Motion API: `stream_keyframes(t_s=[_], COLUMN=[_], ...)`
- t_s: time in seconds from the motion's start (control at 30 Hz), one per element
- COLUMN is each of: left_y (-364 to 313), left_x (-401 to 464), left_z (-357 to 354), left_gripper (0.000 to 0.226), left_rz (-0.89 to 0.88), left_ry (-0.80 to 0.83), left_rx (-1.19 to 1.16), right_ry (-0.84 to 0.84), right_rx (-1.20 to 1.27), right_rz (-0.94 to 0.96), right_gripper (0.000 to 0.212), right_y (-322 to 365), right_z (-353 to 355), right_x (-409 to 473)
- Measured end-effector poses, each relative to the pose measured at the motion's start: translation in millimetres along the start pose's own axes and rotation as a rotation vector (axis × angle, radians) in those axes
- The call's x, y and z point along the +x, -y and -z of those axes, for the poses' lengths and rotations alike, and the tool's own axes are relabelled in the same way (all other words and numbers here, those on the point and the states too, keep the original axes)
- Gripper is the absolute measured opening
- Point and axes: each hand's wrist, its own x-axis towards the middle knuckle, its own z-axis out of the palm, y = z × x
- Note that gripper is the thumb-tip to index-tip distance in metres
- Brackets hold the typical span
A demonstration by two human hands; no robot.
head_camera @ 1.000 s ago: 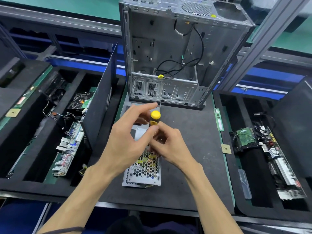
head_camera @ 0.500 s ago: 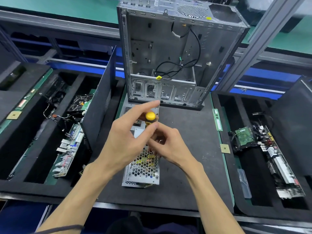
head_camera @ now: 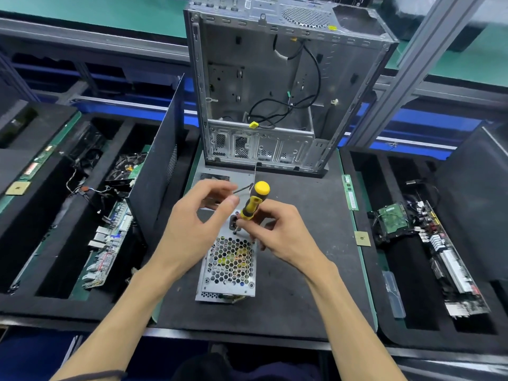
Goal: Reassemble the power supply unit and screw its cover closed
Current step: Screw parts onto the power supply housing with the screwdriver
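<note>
Fingers of the right hand (head_camera: 277,235): curled round the lower handle of a yellow-and-black screwdriver (head_camera: 254,202), which stands nearly upright, tip down on the far end of the power supply unit (head_camera: 228,265). Fingers of the left hand (head_camera: 195,229): loosely bent, thumb and forefinger drawn toward each other just left of the screwdriver handle; whether anything sits between them cannot be told.

Power supply unit: grey metal box, perforated honeycomb cover facing up, lying at the middle of the black bench mat (head_camera: 302,284), long axis running from near edge to far edge.

Computer case (head_camera: 275,92): open, bare metal, standing at the far edge of the mat, black cables hanging loose inside, a yellow connector (head_camera: 253,124) at its lower frame.

Dark side panel (head_camera: 156,174): upright along the left edge of the mat.

Left foam tray (head_camera: 27,270): holds a circuit board (head_camera: 110,243) and wired parts.

Right foam tray (head_camera: 412,312): holds a green board (head_camera: 391,218) and a long board with white connectors (head_camera: 450,259).

Memory stick (head_camera: 349,192): lying along the right edge of the mat, a small square chip (head_camera: 362,238) nearer the person on the same edge.
</note>
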Motion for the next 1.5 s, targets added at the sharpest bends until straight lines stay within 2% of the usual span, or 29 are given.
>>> stream_keyframes(t_s=[0.07, 0.13, 0.2, 0.3, 0.43, 0.63, 0.93, 1.23, 1.37, 1.5], left_y=[14, 31, 47, 60, 60, 57, 61, 58, 57, 57], left_x=[-2, -3, -7, -12, -15, -19, -22, -21, -21, -21], left_z=[-2, -1, -2, -4, -6, -12, -19, -19, -22, -25], left_gripper=[0.013, 0.013, 0.030, 0.035, 0.019, 0.017, 0.017, 0.017, 0.013, 0.015], left_rz=[0.047, 0.184, 0.369, 0.551, 0.539, 0.541, 0.501, 0.505, 0.468, 0.459], left_ry=[-0.059, -0.130, -0.077, 0.049, 0.073, 0.046, 0.004, 0.009, -0.004, 0.031], left_rx=[0.051, 0.133, 0.181, 0.008, -0.165, -0.246, -0.243, -0.226, -0.179, -0.186], right_ry=[-0.004, 0.001, 0.039, 0.140, 0.204, 0.228, 0.117, -0.075, -0.188, -0.280], right_rx=[-0.027, -0.032, -0.023, 0.059, 0.130, 0.185, 0.198, 0.079, 0.162, 0.359], right_rz=[-0.002, 0.012, 0.024, -0.118, -0.188, -0.257, -0.210, -0.232, -0.257, -0.289], right_gripper=[0.019, 0.012, 0.009, 0.007, 0.003, 0.044, 0.055, 0.067, 0.070, 0.065], right_y=[0, 1, 3, 9, 20, 34, 42, 38, 36, 35], right_z=[-1, -2, -1, 3, 6, 14, -1, -20, -21, -5], right_x=[-1, -3, -3, -4, -2, 5, 16, 17, 18, 15])
